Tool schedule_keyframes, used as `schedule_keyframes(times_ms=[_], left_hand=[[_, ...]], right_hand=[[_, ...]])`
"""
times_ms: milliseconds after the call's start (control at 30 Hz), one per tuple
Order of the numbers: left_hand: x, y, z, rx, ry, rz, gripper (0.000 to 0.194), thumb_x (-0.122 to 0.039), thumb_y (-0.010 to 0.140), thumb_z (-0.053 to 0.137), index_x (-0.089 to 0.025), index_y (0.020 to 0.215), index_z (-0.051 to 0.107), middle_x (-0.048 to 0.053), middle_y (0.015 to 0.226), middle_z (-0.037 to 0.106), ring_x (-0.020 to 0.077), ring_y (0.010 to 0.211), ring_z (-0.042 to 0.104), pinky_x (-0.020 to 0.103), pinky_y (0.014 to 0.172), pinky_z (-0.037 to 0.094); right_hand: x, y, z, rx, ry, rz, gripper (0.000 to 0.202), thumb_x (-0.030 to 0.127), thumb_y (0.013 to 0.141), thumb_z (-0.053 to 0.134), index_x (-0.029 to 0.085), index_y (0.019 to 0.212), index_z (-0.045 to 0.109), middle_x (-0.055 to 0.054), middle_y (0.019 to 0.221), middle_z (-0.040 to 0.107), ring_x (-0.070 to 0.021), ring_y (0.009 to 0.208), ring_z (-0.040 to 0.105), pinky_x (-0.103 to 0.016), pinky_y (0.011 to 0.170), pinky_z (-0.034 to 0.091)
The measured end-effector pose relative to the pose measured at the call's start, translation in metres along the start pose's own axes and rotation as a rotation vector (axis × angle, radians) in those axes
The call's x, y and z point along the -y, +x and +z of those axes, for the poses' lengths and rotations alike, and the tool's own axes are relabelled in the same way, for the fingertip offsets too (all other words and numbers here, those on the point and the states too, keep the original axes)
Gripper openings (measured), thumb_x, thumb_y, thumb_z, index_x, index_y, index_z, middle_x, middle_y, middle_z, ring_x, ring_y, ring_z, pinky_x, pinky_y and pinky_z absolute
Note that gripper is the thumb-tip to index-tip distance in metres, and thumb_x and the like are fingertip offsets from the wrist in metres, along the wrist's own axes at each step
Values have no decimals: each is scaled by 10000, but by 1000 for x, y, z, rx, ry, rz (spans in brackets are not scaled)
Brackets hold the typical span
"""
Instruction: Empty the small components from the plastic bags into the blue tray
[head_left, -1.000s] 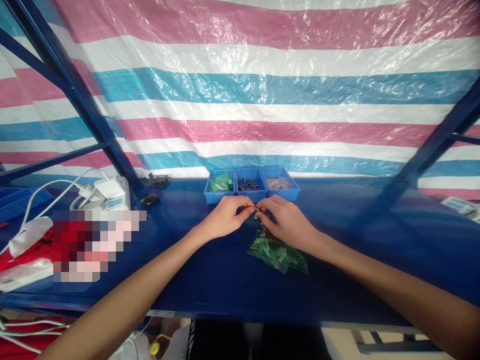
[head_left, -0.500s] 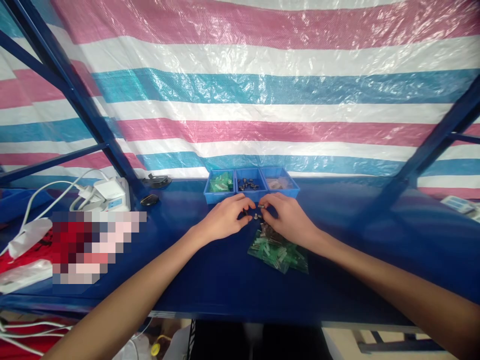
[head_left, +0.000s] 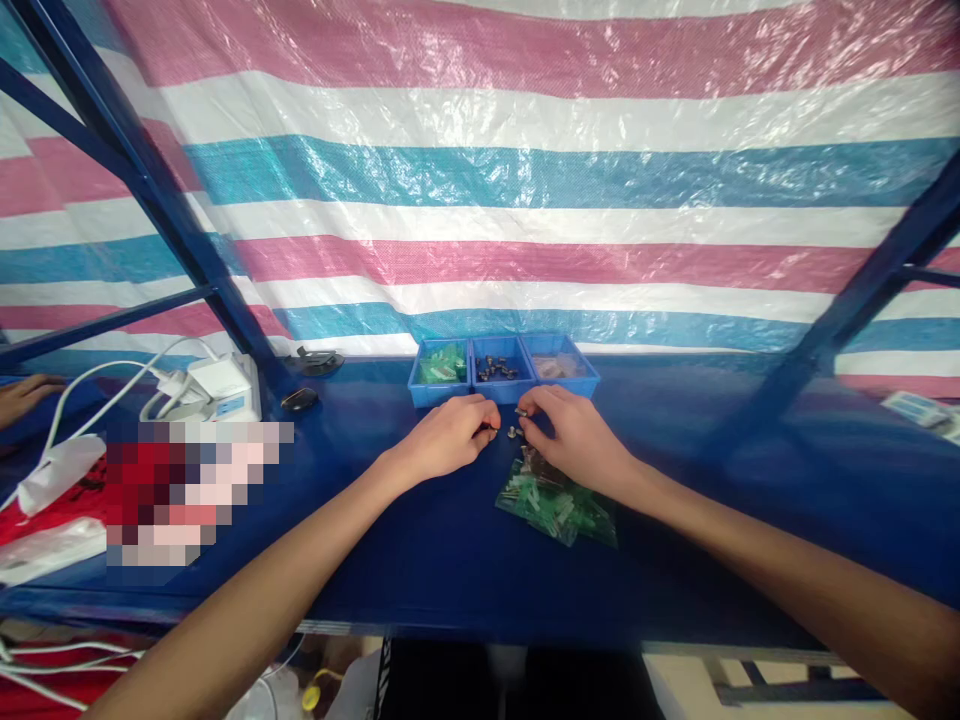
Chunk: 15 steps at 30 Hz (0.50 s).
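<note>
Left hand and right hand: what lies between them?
At least one small metal part lies on the blue tabletop between left hand and right hand, in the head view.

Backdrop sheet (head_left: 525,180) striped pink, white, blue – tabletop (head_left: 420,560) dark blue; bins (head_left: 504,389) brighter blue – packets (head_left: 555,507) translucent green

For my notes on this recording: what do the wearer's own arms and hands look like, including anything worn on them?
The left hand and right hand are ungloved. Both forearms are bare as far as they show, with no sleeve, watch, wristband or cable visible. No markings stand out. The fingers are too small to rule out a ring.
</note>
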<state>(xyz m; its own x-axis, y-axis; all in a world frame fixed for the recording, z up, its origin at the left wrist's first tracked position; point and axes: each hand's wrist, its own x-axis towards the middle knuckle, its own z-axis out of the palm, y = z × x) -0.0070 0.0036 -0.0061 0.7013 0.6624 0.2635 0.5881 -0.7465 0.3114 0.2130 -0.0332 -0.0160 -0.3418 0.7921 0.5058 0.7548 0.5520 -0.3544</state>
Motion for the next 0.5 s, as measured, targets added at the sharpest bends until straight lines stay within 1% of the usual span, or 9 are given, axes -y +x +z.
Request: schedule_keyframes(times_ms=[67, 167, 233, 333, 500], left_hand=[[-2, 0, 0, -10, -14, -5, 107, -198, 945, 530, -201, 978, 631, 40, 955, 685, 202, 852, 649, 290, 679, 444], [-3, 1, 1, -33, -28, 0, 231, -183, 970, 488, -214, 1148, 632, 49, 1047, 707, 213, 921, 667, 306, 749, 468], [-2, 2, 3, -48, -25, 3, 277, -177, 987, 461, -224, 1197, 635, 52, 1094, 711, 219, 966, 671, 315, 794, 476], [0, 3, 4, -50, -43, -3, 237, -171, 981, 484, -225, 1112, 673, 35, 1067, 722, 211, 953, 677, 306, 798, 479], [2, 4, 8, -57, -96, 2, 107, -198, 944, 600, -217, 980, 699, 23, 975, 699, 182, 855, 659, 280, 739, 465]], right_hand=[[0, 0, 0, 4, -1, 2, 58, 175, 930, 537, 205, 958, 578, -61, 948, 667, -231, 894, 627, -335, 754, 465], [1, 0, -1, 13, 3, -7, 90, 167, 931, 532, 203, 977, 600, -65, 955, 682, -236, 914, 629, -339, 766, 470], [2, 0, -1, 20, 10, -9, 109, 160, 932, 527, 204, 983, 613, -62, 947, 689, -234, 904, 630, -336, 747, 468], [3, 1, -2, 16, 43, 6, 124, 150, 920, 534, 203, 975, 632, -55, 929, 697, -220, 853, 632, -317, 687, 456], [1, 4, -1, -7, 150, 39, 96, 127, 854, 611, 191, 911, 654, -34, 849, 701, -184, 743, 628, -289, 631, 440]])
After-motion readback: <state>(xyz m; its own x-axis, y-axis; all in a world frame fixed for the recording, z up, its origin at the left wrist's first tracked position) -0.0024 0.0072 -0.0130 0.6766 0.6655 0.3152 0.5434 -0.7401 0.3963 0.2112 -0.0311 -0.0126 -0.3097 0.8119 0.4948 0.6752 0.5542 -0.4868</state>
